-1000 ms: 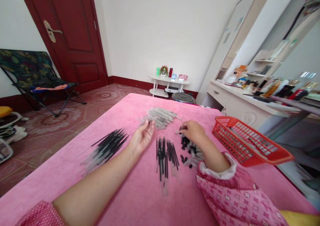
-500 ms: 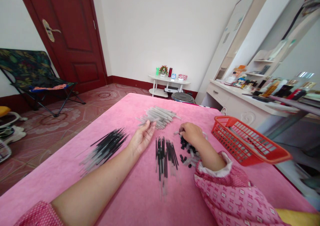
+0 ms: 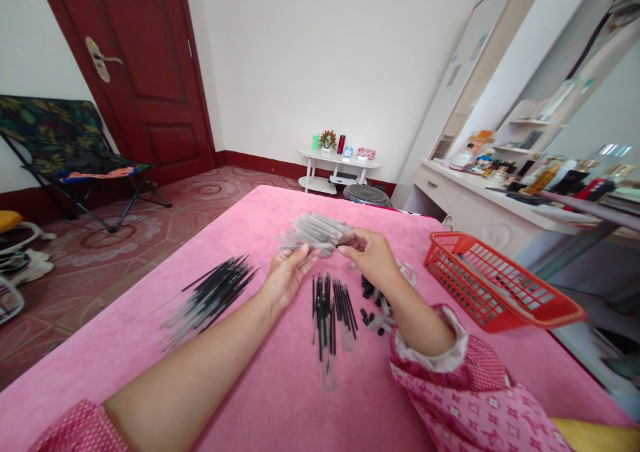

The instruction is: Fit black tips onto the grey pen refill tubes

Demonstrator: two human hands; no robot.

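My left hand is closed, thumb against fingers, on a translucent tube that looks like a pen barrel. My right hand pinches a small black plug at the tube's right end; whether it sits inside the tube is too small to tell. Just behind both hands lies a heap of similar translucent tubes. Black pen refills are spread in front of the hands, and a larger bundle of refills lies left of my left forearm. Under my right wrist are loose black plugs and clear caps, partly hidden.
A pink cloth covers the table. On its right side stands a red plastic basket with pale things inside. Beyond are a white dressing table crowded with bottles, a low white stand, and a folding chair.
My right hand has moved left from the pile of plugs and caps to my left hand, bringing a black plug to the tube. My left hand has shifted only slightly.
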